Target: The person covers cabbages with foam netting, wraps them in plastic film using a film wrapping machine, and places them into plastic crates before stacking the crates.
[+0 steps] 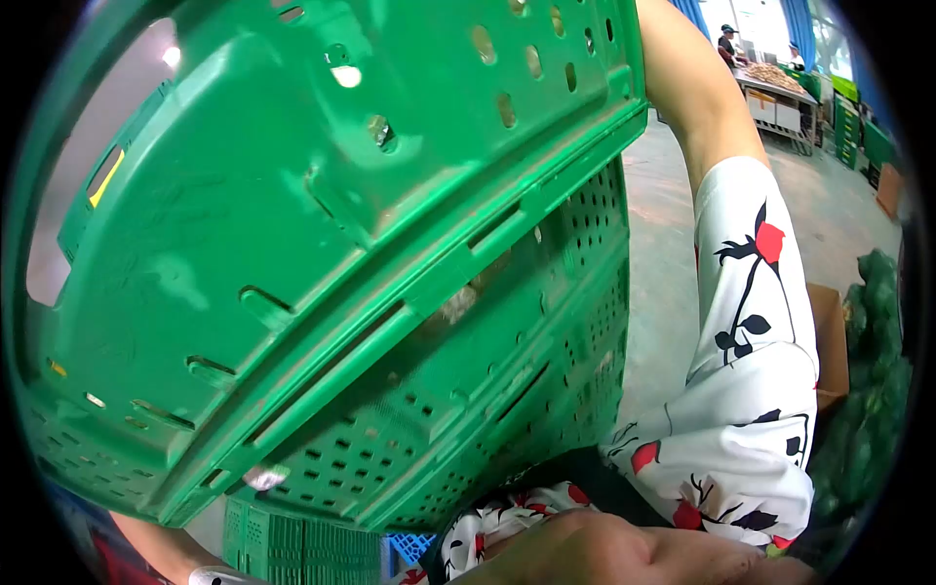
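Note:
A large green plastic crate (244,185) fills most of the view, tilted and very near the camera. Directly beneath it is another perforated green crate (468,390), with their edges close together. My right forearm (697,97), in a white sleeve with red flowers (751,283), reaches up along the crate's right side; the hand itself is hidden behind the crate. At the lower left, my left forearm (161,548) goes behind the lower edge of the crate, which hides that hand too. A small pale item (265,477) shows at the lower rim.
Green crates (263,541) stand below, beside a blue crate (409,548). At right are a cardboard box (827,341) and filled green net bags (877,380). Farther back, people (726,46) stand near a table heaped with pale produce (775,76), with stacked green crates (846,132) nearby.

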{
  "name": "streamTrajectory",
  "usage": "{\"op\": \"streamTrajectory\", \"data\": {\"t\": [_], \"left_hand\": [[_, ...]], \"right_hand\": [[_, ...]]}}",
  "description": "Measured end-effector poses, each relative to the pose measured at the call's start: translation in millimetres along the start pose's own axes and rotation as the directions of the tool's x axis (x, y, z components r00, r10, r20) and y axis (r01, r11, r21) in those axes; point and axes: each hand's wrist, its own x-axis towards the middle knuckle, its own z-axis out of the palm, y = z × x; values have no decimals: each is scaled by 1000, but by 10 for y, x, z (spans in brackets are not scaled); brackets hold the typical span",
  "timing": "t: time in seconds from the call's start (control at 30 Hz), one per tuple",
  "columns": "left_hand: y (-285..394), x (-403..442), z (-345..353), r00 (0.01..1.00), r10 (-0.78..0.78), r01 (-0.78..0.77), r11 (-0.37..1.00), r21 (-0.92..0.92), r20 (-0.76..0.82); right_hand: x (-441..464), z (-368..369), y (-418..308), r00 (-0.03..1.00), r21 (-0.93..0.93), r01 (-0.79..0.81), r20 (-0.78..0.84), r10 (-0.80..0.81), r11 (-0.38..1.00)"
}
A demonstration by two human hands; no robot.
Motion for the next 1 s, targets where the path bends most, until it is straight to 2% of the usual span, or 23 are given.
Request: {"op": "streamTrajectory", "data": {"t": [0.27,0.3,0.5,0.53,0.77,0.97,1.0], "left_hand": [[198,-422,347,998,31,-25,992,120,-49],[-384,-389,251,999,-37,36,997,72,15],[-392,-596,489,999,-23,26,992,121,-25],[-609,-605,536,1000,-25,26,998,63,-14],[-738,-740,546,1000,26,-26,999,39,-5],[-881,-828,497,992,124,-124,992,-15,-2],[-923,-849,462,987,157,-157,987,-33,-20]], "right_hand": [[541,-503,429,998,102,29,57,-35,994],[310,-196,112,999,26,14,45,-15,1000],[455,-405,181,998,63,35,57,-38,997],[144,-437,-32,998,33,64,15,-64,997],[-251,-613,-117,992,129,129,-23,-127,983],[-1272,-814,84,967,260,253,-35,-253,932],[-1507,-801,199,980,296,176,-137,-141,939]]}}
